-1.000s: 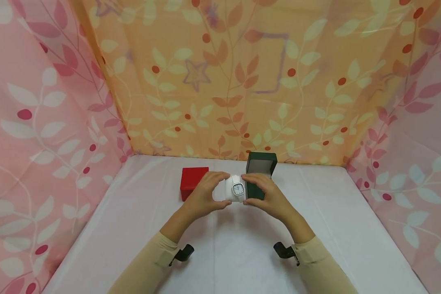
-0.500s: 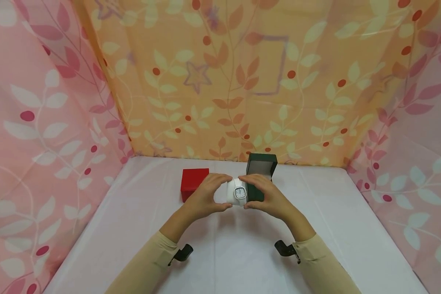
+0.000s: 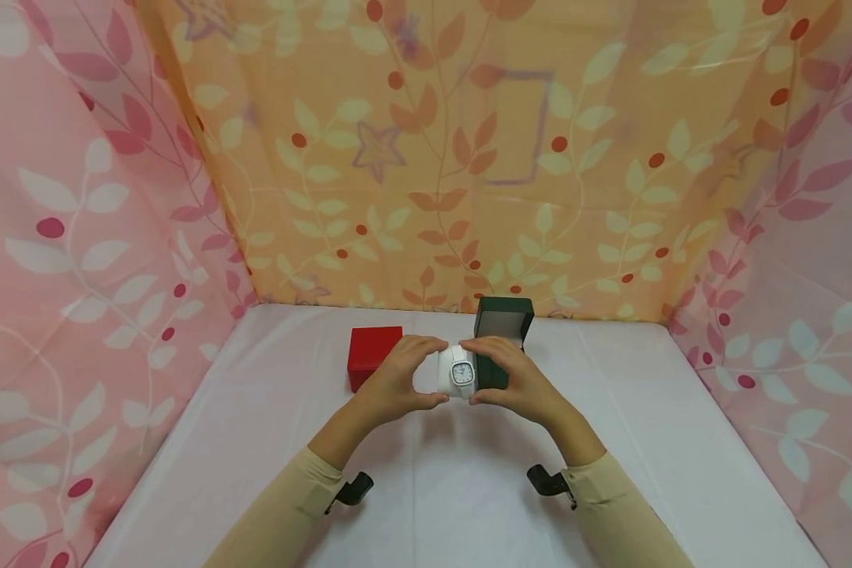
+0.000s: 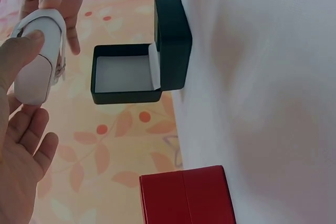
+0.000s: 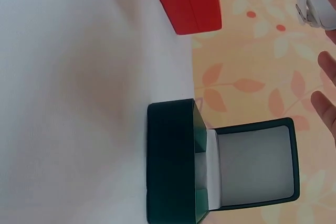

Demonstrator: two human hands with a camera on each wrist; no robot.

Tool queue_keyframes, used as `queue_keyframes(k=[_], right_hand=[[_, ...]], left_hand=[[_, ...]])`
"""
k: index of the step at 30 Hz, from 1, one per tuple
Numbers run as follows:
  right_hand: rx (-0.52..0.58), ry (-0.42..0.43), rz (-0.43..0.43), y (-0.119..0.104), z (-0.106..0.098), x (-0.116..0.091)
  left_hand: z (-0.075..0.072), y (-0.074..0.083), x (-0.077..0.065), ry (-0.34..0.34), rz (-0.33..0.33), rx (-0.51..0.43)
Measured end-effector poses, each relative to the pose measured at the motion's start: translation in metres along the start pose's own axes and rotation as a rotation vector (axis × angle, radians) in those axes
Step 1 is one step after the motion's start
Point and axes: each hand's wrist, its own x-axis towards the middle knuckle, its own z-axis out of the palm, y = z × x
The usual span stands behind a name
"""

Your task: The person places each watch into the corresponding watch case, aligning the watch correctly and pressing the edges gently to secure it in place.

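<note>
A white wristwatch (image 3: 462, 373) with a squarish face is strapped round a white cushion (image 3: 444, 380), held above the table. My left hand (image 3: 396, 384) pinches the cushion's left end between thumb and fingers. At its other end my right hand (image 3: 520, 380) grips it the same way, fingers above and thumb below. The left wrist view shows the cushion (image 4: 34, 77) end-on, with the left thumb pressed on it. Behind the right hand stands a dark green box (image 3: 506, 306) with its lid raised. In the right wrist view the green box (image 5: 170, 161) has a pale lining.
A closed red box (image 3: 371, 351) stands left of the green one, partly behind the left hand. Both rest on a white-covered table (image 3: 440, 505). Patterned cloth (image 3: 426, 158) walls in the back and sides. Black cameras (image 3: 355, 489) stick out from both sleeves.
Over the first half second the wristwatch dipped slightly and its face tilted a little, with the right fingertips shifting left along the cushion's top. Since then hands and watch have stayed almost still.
</note>
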Motion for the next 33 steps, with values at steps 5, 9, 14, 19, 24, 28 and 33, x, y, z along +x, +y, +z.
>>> queue_keyframes(k=[5, 9, 14, 19, 24, 28, 33], right_hand=[[0.021, 0.002, 0.029, 0.0, 0.001, 0.0], [0.021, -0.011, 0.048, 0.002, 0.001, -0.001], [-0.004, -0.021, 0.034, 0.003, 0.0, -0.003], [-0.005, -0.01, 0.024, 0.001, 0.0, -0.003], [0.014, -0.004, 0.043, 0.001, 0.001, -0.002], [0.039, -0.004, 0.049, -0.004, 0.003, -0.001], [0.046, -0.014, 0.046, -0.027, -0.002, 0.003]], left_hand=[[0.001, 0.001, 0.0, 0.004, -0.001, -0.019], [0.002, 0.001, -0.001, 0.004, 0.003, -0.036], [0.003, 0.001, -0.002, 0.007, 0.007, -0.035], [0.004, 0.001, -0.001, 0.026, 0.024, -0.036], [0.004, 0.002, 0.0, 0.041, 0.046, -0.034], [0.004, 0.003, 0.0, 0.047, 0.053, -0.036], [0.004, 0.004, -0.001, 0.053, 0.052, -0.043]])
